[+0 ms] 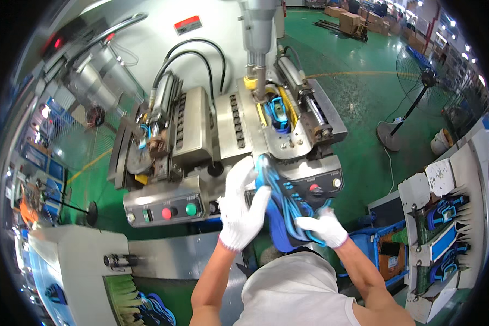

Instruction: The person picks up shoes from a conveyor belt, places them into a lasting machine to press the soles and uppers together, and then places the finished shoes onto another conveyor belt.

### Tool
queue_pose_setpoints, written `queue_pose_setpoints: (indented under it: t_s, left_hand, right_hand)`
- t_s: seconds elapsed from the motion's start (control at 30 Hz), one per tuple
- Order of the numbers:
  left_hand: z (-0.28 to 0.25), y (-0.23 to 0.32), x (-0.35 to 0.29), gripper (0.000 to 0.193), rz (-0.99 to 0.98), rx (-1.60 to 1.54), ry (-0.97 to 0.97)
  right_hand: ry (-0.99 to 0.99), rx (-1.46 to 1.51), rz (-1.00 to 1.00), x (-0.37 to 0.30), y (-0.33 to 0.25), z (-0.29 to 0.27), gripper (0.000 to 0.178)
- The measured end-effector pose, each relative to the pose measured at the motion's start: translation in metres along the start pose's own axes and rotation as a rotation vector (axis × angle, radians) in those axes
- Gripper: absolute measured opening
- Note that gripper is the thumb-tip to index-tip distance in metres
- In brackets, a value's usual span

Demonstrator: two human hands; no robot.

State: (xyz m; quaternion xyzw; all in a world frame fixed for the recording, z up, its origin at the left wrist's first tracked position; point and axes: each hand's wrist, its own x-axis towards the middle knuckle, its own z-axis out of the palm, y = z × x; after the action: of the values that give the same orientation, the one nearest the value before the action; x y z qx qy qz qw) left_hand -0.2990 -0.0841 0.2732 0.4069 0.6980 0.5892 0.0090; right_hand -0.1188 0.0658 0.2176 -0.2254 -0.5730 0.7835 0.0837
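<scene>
A blue-and-black strappy sandal (288,201), partly smeared by motion, is held in front of the machine's control panel. My right hand (325,227), in a white glove, is closed on its lower right side. My left hand (242,206), also gloved, is raised at its left; thumb and fingers are apart, and the thumb tip meets or overlaps the sandal's edge. Beyond, another blue strappy sandal (279,114) sits in the machine's right station, under a vertical metal press rod (261,76).
The metal machine (193,130) has cylinders, black hoses and a left button panel (163,211). At right, a brush-edged rack (440,233) holds blue sandals, beside a blue crate (369,244). More sandals (155,309) lie lower left. A standing fan (426,79) is far right.
</scene>
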Motion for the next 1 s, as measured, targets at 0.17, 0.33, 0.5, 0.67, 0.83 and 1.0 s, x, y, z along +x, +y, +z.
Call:
queue_pose_setpoints:
  t_s: [0.17, 0.33, 0.5, 0.67, 0.83, 1.0]
  left_hand:
    - [0.123, -0.117, 0.147, 0.062, -0.276, 0.144, -0.036]
    - [0.202, -0.209, 0.245, 0.072, -0.591, 0.473, -0.053]
    - [0.238, -0.279, 0.266, 0.067, -0.518, 0.694, 0.008]
    - [0.182, -0.281, 0.287, 0.054, -0.613, 0.184, -0.068]
    - [0.124, -0.167, 0.25, 0.032, -0.778, 0.023, -0.16]
    - [0.043, -0.108, 0.11, 0.038, -0.544, -0.325, 0.114]
  right_hand:
    - [0.418, 0.51, -0.177, -0.031, 0.027, -0.092, 0.049]
    - [0.691, 0.708, -0.137, -0.074, 0.032, -0.107, 0.07]
    - [0.797, 0.526, 0.034, -0.121, 0.126, -0.128, 0.064]
    - [0.709, 0.412, 0.109, -0.045, 0.048, -0.12, 0.021]
    - [0.781, 0.225, -0.148, 0.031, -0.01, -0.114, 0.012]
    - [0.468, -0.006, -0.177, 0.13, -0.073, -0.102, 0.028]
